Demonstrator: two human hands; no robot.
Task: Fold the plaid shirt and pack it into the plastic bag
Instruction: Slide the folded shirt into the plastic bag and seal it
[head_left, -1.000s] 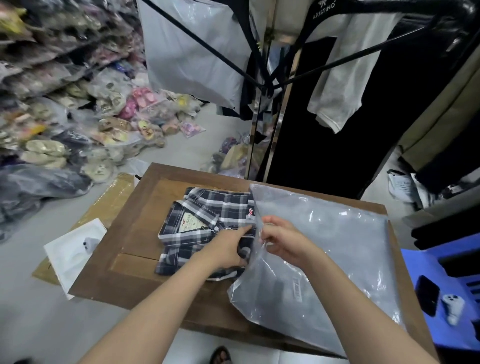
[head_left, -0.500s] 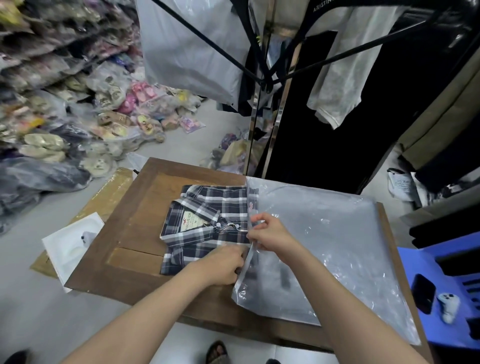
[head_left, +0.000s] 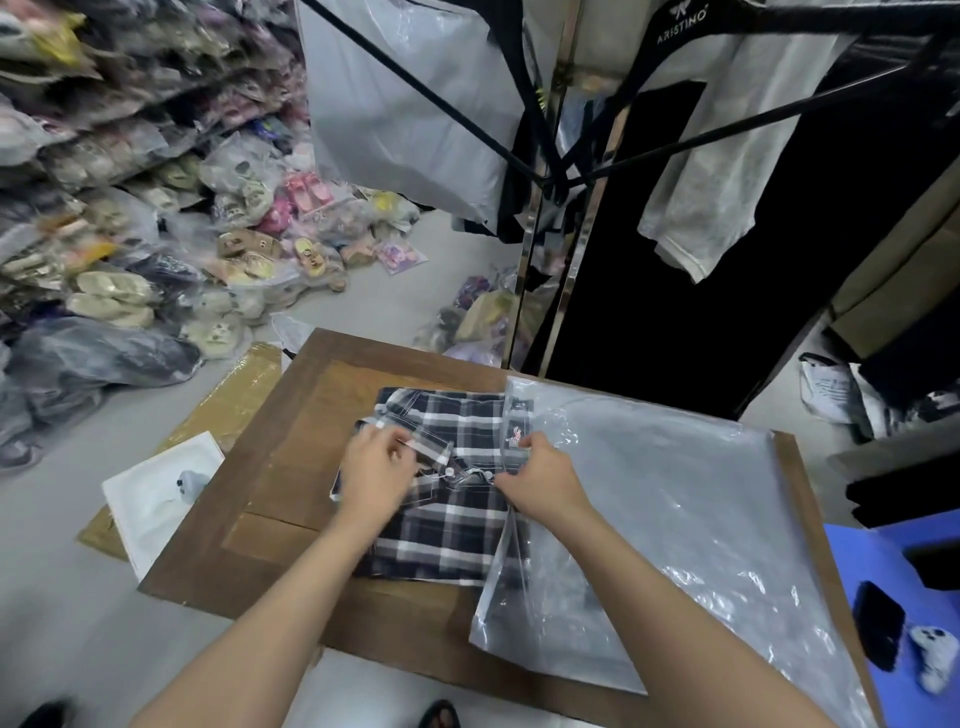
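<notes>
— Where does the shirt (head_left: 447, 525) lie?
— On the tabletop (head_left: 291, 467), near its middle, with the plastic bag (head_left: 691, 519) to its right; the bag's left edge overlaps the shirt's right side.
— And the hands?
— Both on the shirt: the left hand (head_left: 376, 467) at its left part, the right hand (head_left: 540, 480) at the bag's edge.

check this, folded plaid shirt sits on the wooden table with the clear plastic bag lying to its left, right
Not quite. The head view shows the clear plastic bag lying to the right of the folded dark plaid shirt, its edge overlapping the shirt. Both do rest on the brown wooden table.
</notes>
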